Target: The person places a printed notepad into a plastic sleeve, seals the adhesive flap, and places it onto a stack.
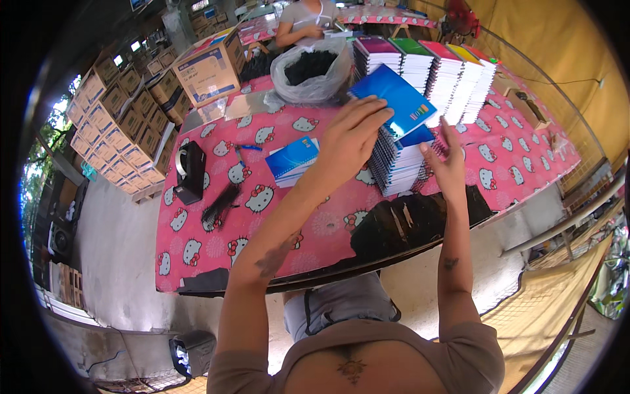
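My left hand (357, 134) has its fingers closed on the edge of a blue spiral notebook (400, 98), held tilted above a stack of similar notebooks (397, 171) with white page edges and dark coils. My right hand (449, 164) is at the right side of that stack, its thumb by the top notebook and its fingers apart. Whether it touches the stack I cannot tell. Left of my left forearm, loose blue covers (292, 159) lie over white sheets on the pink patterned table cover (328, 223).
Behind stand several tall notebook stacks (449, 79) with coloured covers. A clear plastic bag (295, 88) holds black material beside a carton (210, 69). Leftward lie a black tape dispenser (190, 174), a blue pen (249, 147) and dark strands (220, 207). Another person (305, 23) works across the table.
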`<control>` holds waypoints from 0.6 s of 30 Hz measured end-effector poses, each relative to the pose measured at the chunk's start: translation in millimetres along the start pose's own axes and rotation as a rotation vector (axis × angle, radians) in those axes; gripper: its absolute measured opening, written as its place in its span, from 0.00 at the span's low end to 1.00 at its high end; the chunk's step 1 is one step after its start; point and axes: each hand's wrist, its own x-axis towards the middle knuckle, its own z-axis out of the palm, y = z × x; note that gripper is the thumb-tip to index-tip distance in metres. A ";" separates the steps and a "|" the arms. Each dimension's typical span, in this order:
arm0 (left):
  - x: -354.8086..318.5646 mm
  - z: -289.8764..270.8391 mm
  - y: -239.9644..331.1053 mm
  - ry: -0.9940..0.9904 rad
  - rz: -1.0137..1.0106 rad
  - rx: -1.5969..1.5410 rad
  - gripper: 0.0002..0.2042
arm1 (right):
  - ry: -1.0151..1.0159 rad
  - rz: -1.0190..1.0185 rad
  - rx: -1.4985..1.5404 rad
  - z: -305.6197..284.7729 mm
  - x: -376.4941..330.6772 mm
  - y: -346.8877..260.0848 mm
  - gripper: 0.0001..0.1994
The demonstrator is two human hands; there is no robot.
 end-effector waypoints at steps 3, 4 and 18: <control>-18.9 33.6 -39.3 -0.183 -0.054 -0.134 0.18 | -0.222 0.121 0.118 3.1 13.8 17.7 0.28; -17.5 40.5 -40.1 -0.262 -0.092 -0.190 0.18 | -0.222 0.141 0.149 1.1 13.8 17.2 0.28; -138.8 -94.2 -57.8 -0.443 -0.401 0.403 0.15 | 0.258 -0.062 0.133 -56.3 -47.3 -4.7 0.17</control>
